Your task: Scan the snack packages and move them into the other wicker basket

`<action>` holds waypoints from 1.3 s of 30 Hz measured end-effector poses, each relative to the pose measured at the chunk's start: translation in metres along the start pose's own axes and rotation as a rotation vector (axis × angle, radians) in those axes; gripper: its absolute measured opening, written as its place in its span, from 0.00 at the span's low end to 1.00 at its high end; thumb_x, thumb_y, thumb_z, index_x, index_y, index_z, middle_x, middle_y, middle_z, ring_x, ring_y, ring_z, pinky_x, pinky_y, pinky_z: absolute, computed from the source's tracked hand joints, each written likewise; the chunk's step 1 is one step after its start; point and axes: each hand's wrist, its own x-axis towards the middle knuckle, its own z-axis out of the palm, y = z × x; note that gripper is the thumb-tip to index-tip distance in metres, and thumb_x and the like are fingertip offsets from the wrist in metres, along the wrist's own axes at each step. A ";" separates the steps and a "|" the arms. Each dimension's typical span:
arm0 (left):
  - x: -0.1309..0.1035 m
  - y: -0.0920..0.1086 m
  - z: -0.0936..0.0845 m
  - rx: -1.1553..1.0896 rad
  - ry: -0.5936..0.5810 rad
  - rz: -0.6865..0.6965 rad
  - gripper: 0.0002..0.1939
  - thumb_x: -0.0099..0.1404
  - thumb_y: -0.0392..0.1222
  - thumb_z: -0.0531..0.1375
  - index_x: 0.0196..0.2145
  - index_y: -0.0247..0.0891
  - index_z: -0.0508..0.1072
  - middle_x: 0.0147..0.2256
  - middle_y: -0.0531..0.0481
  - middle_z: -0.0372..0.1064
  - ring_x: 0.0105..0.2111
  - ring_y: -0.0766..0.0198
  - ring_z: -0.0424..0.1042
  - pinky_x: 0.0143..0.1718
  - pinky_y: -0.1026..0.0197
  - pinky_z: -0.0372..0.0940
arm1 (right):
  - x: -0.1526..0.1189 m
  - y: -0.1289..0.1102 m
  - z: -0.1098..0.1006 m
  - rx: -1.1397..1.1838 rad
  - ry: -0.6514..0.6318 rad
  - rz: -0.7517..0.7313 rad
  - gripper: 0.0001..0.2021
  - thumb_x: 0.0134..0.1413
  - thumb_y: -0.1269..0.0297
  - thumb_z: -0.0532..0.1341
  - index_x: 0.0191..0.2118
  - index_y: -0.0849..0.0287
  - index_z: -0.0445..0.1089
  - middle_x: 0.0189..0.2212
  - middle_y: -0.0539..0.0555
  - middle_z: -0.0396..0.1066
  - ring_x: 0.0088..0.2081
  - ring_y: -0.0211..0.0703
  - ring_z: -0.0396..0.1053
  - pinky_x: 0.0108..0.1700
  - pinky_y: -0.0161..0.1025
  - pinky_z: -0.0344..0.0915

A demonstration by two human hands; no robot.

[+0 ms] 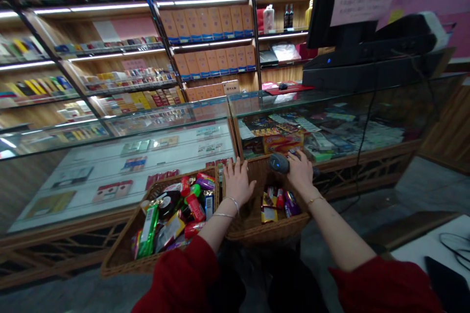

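Two wicker baskets sit side by side before the glass counter. Packed with colourful snack packets, the left basket (121, 259) tilts a little. The right basket (253, 234) holds a few packets, among them a yellow packet (269, 213) and a purple packet (292, 204). My left hand (237, 182) is over the edge where the baskets meet, fingers spread, holding nothing. With my right hand (301, 172) I grip a dark handheld scanner (279, 163) above the far right part of the right basket.
The glass display counter (183, 132) runs across in front, with shelves of boxes behind it. A monitor (323, 7) and a dark machine (338, 71) stand on its right part. A black cable (365, 127) hangs down. At the lower right is a white table (422, 249).
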 end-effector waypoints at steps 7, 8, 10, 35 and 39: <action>0.018 0.013 0.020 0.033 -0.244 0.132 0.41 0.61 0.56 0.60 0.65 0.34 0.57 0.69 0.36 0.46 0.69 0.37 0.39 0.68 0.38 0.39 | -0.004 0.002 0.006 -0.042 -0.047 0.097 0.17 0.52 0.74 0.57 0.46 0.54 0.73 0.60 0.51 0.68 0.65 0.52 0.49 0.53 0.49 0.60; 0.021 0.015 0.022 0.043 -0.287 0.149 0.41 0.60 0.57 0.61 0.65 0.34 0.58 0.69 0.36 0.46 0.69 0.37 0.40 0.68 0.38 0.39 | -0.004 0.002 0.005 -0.045 -0.056 0.112 0.17 0.52 0.74 0.57 0.46 0.54 0.73 0.60 0.51 0.67 0.65 0.52 0.49 0.53 0.50 0.61; 0.027 0.020 0.027 0.063 -0.370 0.177 0.41 0.59 0.58 0.61 0.64 0.34 0.59 0.69 0.35 0.47 0.69 0.38 0.42 0.68 0.38 0.40 | -0.003 0.001 0.003 -0.046 -0.074 0.143 0.18 0.52 0.74 0.56 0.47 0.55 0.73 0.61 0.52 0.66 0.65 0.53 0.48 0.53 0.52 0.62; 0.034 0.093 0.113 0.001 -0.503 0.749 0.17 0.66 0.39 0.53 0.51 0.38 0.71 0.53 0.38 0.68 0.54 0.49 0.66 0.64 0.36 0.49 | -0.001 0.013 0.008 0.119 0.000 0.268 0.21 0.51 0.75 0.54 0.50 0.57 0.73 0.57 0.56 0.69 0.64 0.54 0.52 0.55 0.51 0.65; 0.040 0.087 0.110 0.016 -0.450 0.837 0.11 0.66 0.40 0.55 0.43 0.40 0.75 0.50 0.39 0.70 0.53 0.50 0.63 0.65 0.39 0.46 | 0.000 0.014 0.007 0.127 -0.008 0.279 0.20 0.52 0.74 0.53 0.50 0.58 0.73 0.57 0.57 0.69 0.63 0.55 0.52 0.55 0.52 0.65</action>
